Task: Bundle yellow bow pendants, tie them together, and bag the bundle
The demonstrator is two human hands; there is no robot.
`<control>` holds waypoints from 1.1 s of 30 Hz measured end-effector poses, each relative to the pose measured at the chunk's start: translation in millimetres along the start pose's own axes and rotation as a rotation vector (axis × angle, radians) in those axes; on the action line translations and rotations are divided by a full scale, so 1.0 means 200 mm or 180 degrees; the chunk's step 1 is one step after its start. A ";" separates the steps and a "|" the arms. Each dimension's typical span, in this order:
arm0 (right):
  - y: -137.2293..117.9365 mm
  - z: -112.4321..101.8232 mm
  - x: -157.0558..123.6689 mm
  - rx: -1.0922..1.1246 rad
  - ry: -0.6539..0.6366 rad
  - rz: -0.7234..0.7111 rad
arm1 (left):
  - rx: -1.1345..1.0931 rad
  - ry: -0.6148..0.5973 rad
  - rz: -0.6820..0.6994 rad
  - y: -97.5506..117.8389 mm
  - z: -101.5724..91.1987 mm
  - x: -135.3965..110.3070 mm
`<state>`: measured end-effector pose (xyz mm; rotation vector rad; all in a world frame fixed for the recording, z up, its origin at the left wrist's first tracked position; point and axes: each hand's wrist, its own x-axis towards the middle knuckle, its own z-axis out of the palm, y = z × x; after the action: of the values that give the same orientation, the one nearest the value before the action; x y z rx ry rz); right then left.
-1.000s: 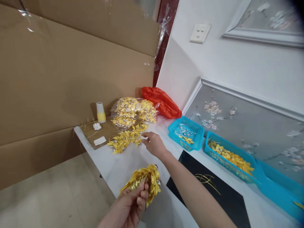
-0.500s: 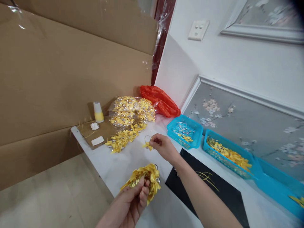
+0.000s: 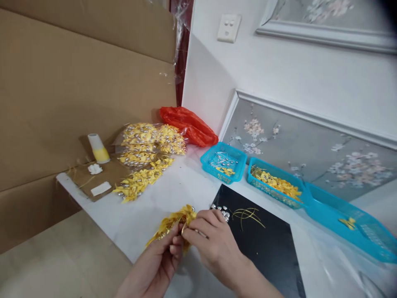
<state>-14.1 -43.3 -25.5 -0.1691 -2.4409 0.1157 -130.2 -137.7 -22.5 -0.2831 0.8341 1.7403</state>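
Note:
My left hand (image 3: 163, 256) is closed around a bunch of yellow ribbon flowers (image 3: 169, 223) with gold stems and silver beads, held above the white table. My right hand (image 3: 211, 240) has come up against the bunch's right side, its fingers pinched by the left fingertips on a thin gold wire (image 3: 183, 229). The fingertips hide most of the wire and any flower piece on it. Right of the hands lies a black board (image 3: 263, 248) bearing silver beads (image 3: 225, 215) and loose gold wires (image 3: 248, 214).
A finished-looking yellow garland (image 3: 144, 180) lies before bagged yellow garlands (image 3: 139, 138) and a red plastic bag (image 3: 189, 126). Along the wall stand blue baskets (image 3: 204, 162) with yellow pieces. A yellow-and-white cone (image 3: 99, 149) stands on cardboard (image 3: 77, 176) at the left.
My right hand has moved down and toward me, bringing a small yellow piece with a thin wire loop to the bunch. My left hand keeps its hold. The view has shifted right.

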 end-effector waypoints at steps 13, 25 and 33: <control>0.03 -0.04 0.02 -0.0045 -0.0749 -0.0327 | 0.0563 0.0023 0.0045 -0.01 0.01 -0.04; 0.26 -0.04 0.21 0.1426 0.0136 0.1273 | -0.0038 0.0185 -0.0092 0.06 -0.01 0.00; 0.46 0.41 0.64 0.1440 -0.0512 0.1905 | -0.0060 0.0194 -0.0082 0.07 -0.08 -0.02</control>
<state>-155.7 64.3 -18.8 -0.6983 -2.3703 0.9629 -144.5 -151.5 -26.5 -0.3594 0.8548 1.7233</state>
